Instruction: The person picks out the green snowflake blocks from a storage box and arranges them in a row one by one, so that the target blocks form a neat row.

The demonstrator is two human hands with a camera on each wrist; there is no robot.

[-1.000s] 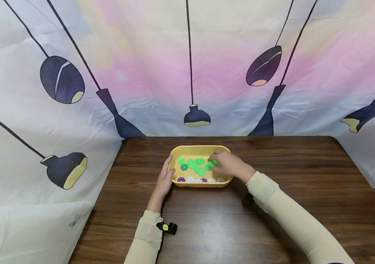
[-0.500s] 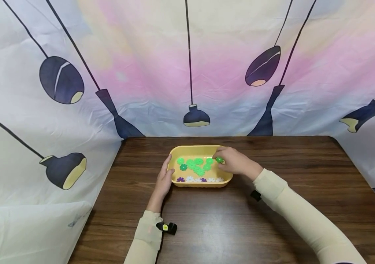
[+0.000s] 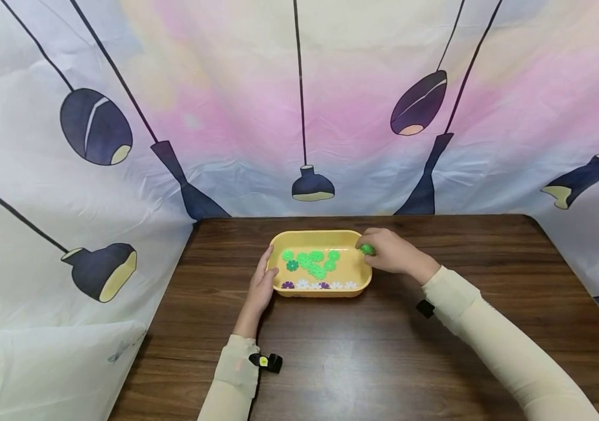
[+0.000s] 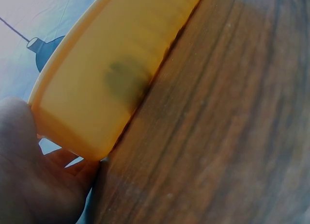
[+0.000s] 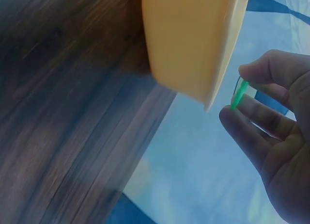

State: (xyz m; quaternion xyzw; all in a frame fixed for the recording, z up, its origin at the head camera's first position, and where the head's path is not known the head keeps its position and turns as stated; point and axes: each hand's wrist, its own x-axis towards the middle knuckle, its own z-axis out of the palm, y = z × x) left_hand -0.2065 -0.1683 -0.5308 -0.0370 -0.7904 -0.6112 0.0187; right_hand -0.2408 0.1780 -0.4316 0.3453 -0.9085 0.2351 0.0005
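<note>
A yellow plastic tray sits near the far side of the table. My left hand grips its left end, thumb over the rim and fingers along the outer wall; the left wrist view shows this hand at the tray's corner. Between thumb and fingertips, my right hand pinches a green snowflake disc above the tray's right rim. Seen edge-on in the right wrist view, the disc is thin. Inside the tray lie several light green discs, a darker green one, and white and purple ones along the near wall.
The tray stands on a dark wooden table. Behind it hangs a pastel cloth printed with lamps, reaching down to the table's back edge. A black strap device is on the left sleeve.
My right hand has risen from the discs in the tray and moved right, carrying a green disc to the right rim. My left hand stays on the tray.
</note>
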